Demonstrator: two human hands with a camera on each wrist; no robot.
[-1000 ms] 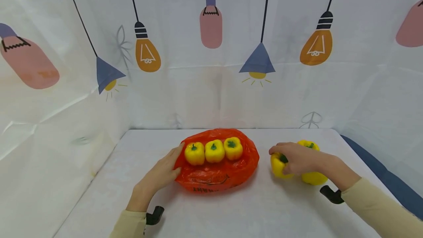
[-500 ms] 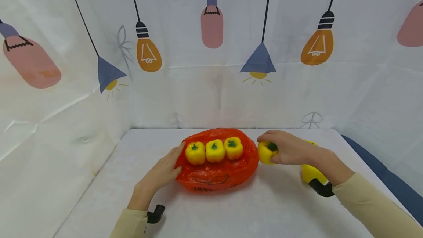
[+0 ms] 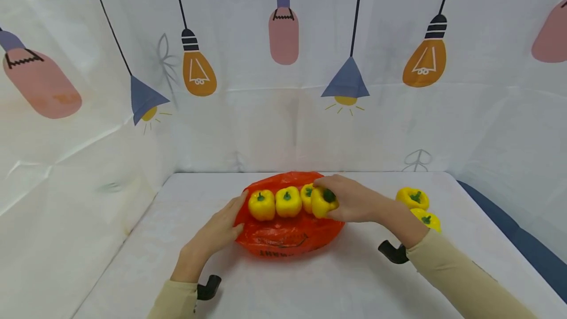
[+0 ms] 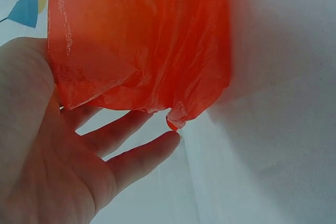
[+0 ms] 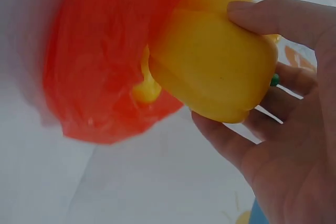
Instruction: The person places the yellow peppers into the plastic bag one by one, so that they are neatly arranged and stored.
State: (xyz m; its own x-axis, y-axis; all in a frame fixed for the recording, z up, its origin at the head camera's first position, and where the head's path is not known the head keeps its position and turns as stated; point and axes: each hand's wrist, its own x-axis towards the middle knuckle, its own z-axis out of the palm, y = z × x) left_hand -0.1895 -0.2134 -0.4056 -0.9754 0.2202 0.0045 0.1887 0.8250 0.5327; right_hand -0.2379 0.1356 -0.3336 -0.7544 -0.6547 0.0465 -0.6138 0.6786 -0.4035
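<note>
My right hand (image 3: 356, 201) grips a yellow bell pepper (image 3: 322, 203) with a green stem, over the right part of a red plastic bag (image 3: 283, 238). In the right wrist view, thumb and fingers lie around the held pepper (image 5: 215, 59), close beside the bag (image 5: 105, 56). Three more yellow peppers (image 3: 288, 202) sit in a row on the bag; the rightmost is partly hidden behind the held one. My left hand (image 3: 217, 230) rests at the bag's left edge, thumb and fingers spread. In the left wrist view, its fairly straight fingers (image 4: 142, 162) reach around the bag's crumpled end.
Two yellow bell peppers, a rear one (image 3: 412, 198) and a front one (image 3: 427, 220), lie at the right of the white table (image 3: 301, 289), the front one partly behind my right forearm. A white cloth (image 3: 283, 127) printed with lamps stands behind and at the sides.
My right hand has picked up a pepper from the group at the right and carried it left, over the bag. The left hand has stayed at the bag's left edge.
</note>
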